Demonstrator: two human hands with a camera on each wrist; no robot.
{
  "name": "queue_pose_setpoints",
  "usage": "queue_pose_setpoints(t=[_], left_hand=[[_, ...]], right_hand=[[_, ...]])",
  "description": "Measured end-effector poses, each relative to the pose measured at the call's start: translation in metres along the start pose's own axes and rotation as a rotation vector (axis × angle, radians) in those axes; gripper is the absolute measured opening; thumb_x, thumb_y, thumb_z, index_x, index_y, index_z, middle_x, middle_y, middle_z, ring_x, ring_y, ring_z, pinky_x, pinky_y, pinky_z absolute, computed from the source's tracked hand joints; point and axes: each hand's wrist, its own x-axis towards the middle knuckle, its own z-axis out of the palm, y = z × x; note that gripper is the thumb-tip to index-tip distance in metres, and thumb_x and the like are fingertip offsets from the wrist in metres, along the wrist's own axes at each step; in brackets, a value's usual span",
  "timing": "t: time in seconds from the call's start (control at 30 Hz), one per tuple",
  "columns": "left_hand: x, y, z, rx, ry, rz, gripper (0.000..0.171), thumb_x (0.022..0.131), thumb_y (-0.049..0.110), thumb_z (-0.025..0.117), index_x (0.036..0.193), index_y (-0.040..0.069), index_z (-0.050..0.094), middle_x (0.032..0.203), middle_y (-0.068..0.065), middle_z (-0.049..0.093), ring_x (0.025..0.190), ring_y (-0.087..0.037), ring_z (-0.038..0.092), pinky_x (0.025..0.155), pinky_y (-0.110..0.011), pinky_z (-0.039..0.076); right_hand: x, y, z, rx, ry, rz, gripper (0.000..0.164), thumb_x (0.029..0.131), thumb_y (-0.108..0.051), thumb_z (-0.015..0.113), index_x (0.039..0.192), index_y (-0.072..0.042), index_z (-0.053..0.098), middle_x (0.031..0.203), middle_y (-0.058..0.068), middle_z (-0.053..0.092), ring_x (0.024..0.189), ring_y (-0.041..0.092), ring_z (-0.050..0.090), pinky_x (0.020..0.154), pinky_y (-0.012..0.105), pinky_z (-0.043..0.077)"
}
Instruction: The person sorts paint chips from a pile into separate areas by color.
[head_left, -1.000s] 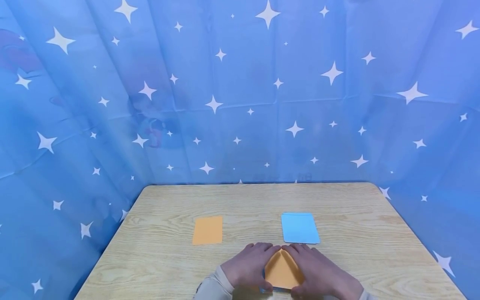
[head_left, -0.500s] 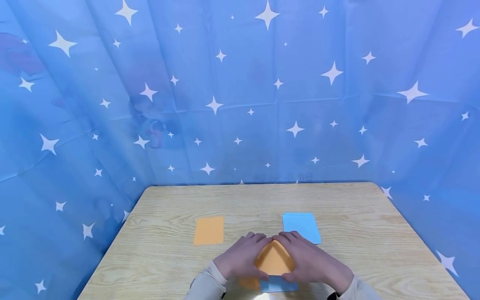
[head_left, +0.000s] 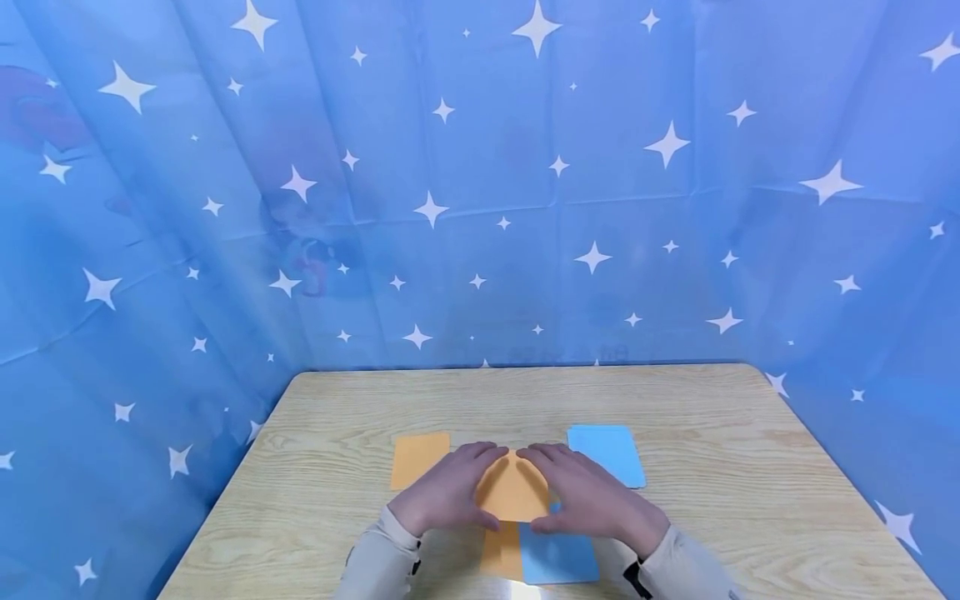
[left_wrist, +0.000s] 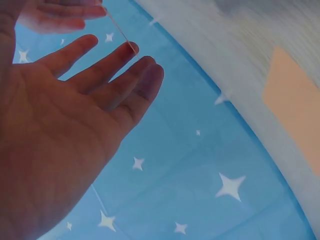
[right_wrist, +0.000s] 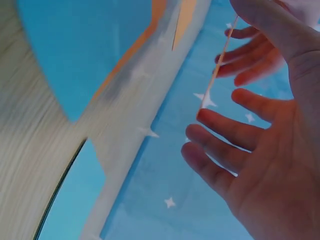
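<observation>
Both hands hold a flat orange card (head_left: 516, 496) between them, raised above the table. My left hand (head_left: 450, 496) has its fingertips at the card's far left corner and its thumb at the near left. On the other side, my right hand (head_left: 588, 500) holds the card likewise. Seen edge-on in the right wrist view, the card (right_wrist: 217, 70) is a thin line at the fingertips. Below it on the table lie a blue card (head_left: 558, 557) and another orange card (head_left: 501, 554), side by side or partly overlapping; the raised card hides part of both.
A separate orange card (head_left: 408, 457) lies at the left, partly behind my left hand. To the right is a small stack of blue cards (head_left: 609, 452). The wooden table (head_left: 300, 500) ends at a blue curtain (head_left: 480, 167) with white stars.
Both hands have moved away from me and a little left, carrying the orange card. More of the blue and orange cards beneath has come into sight.
</observation>
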Motion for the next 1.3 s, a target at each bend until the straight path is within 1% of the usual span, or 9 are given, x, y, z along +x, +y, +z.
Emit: queue_pose_setpoints(t=[0.13, 0.2, 0.33, 0.53, 0.7, 0.9, 1.13, 1.3], left_hand=[[-0.006, -0.011, -0.004, -0.015, 0.023, -0.010, 0.094, 0.075, 0.039, 0.091, 0.152, 0.009, 0.046, 0.154, -0.011, 0.049, 0.142, -0.030, 0.046, 0.110, -0.053, 0.044], [-0.010, -0.017, -0.005, -0.026, 0.035, -0.013, 0.093, 0.076, 0.036, 0.091, 0.152, 0.007, 0.046, 0.154, -0.014, 0.048, 0.142, -0.032, 0.046, 0.109, -0.056, 0.044], [-0.017, -0.029, -0.007, -0.052, 0.046, -0.035, 0.092, 0.076, 0.031, 0.092, 0.151, 0.004, 0.047, 0.154, -0.019, 0.046, 0.142, -0.036, 0.045, 0.108, -0.060, 0.043], [-0.025, -0.047, -0.012, -0.099, 0.044, -0.085, 0.088, 0.078, 0.027, 0.090, 0.151, 0.003, 0.046, 0.155, -0.022, 0.044, 0.143, -0.041, 0.042, 0.110, -0.064, 0.039], [-0.026, -0.060, -0.013, -0.110, 0.044, -0.111, 0.088, 0.077, 0.025, 0.090, 0.150, 0.001, 0.047, 0.155, -0.023, 0.044, 0.144, -0.042, 0.041, 0.111, -0.063, 0.038], [-0.027, -0.072, -0.010, -0.098, 0.032, -0.137, 0.087, 0.075, 0.022, 0.091, 0.147, -0.001, 0.049, 0.152, -0.025, 0.046, 0.142, -0.043, 0.042, 0.111, -0.064, 0.038], [-0.028, -0.082, -0.013, -0.105, 0.016, -0.173, 0.088, 0.073, 0.019, 0.092, 0.146, -0.002, 0.049, 0.151, -0.025, 0.047, 0.140, -0.044, 0.043, 0.109, -0.065, 0.039], [-0.028, -0.087, -0.016, -0.101, 0.015, -0.184, 0.088, 0.070, 0.016, 0.092, 0.145, -0.003, 0.049, 0.148, -0.025, 0.049, 0.138, -0.045, 0.045, 0.108, -0.065, 0.039]], right_hand=[[0.015, -0.002, 0.006, -0.015, 0.022, -0.033, 0.083, 0.082, -0.041, 0.085, 0.149, -0.007, 0.049, 0.147, 0.009, 0.055, 0.137, 0.035, 0.050, 0.107, 0.057, 0.044], [0.023, -0.002, 0.009, -0.015, 0.023, -0.034, 0.083, 0.082, -0.041, 0.086, 0.148, -0.007, 0.050, 0.145, 0.009, 0.056, 0.136, 0.034, 0.051, 0.107, 0.057, 0.045], [0.042, -0.004, 0.016, -0.002, -0.005, -0.025, 0.083, 0.081, -0.043, 0.086, 0.148, -0.008, 0.050, 0.145, 0.007, 0.056, 0.136, 0.032, 0.051, 0.108, 0.056, 0.045], [0.070, -0.006, 0.025, 0.029, -0.037, -0.023, 0.085, 0.082, -0.047, 0.084, 0.150, -0.011, 0.048, 0.150, 0.006, 0.053, 0.139, 0.029, 0.048, 0.111, 0.052, 0.044], [0.086, -0.005, 0.034, 0.049, -0.048, -0.024, 0.085, 0.083, -0.050, 0.082, 0.151, -0.013, 0.047, 0.150, 0.003, 0.052, 0.140, 0.026, 0.047, 0.112, 0.049, 0.044], [0.101, -0.007, 0.044, 0.052, -0.050, -0.032, 0.081, 0.083, -0.047, 0.083, 0.149, -0.013, 0.050, 0.148, 0.003, 0.053, 0.135, 0.024, 0.049, 0.110, 0.047, 0.045], [0.116, -0.012, 0.052, 0.040, -0.062, -0.027, 0.076, 0.081, -0.046, 0.086, 0.144, -0.017, 0.054, 0.140, -0.001, 0.057, 0.123, 0.019, 0.052, 0.100, 0.041, 0.049], [0.128, -0.017, 0.052, 0.011, -0.100, -0.018, 0.077, 0.081, -0.047, 0.086, 0.144, -0.017, 0.053, 0.139, -0.002, 0.057, 0.121, 0.017, 0.052, 0.102, 0.039, 0.048]])
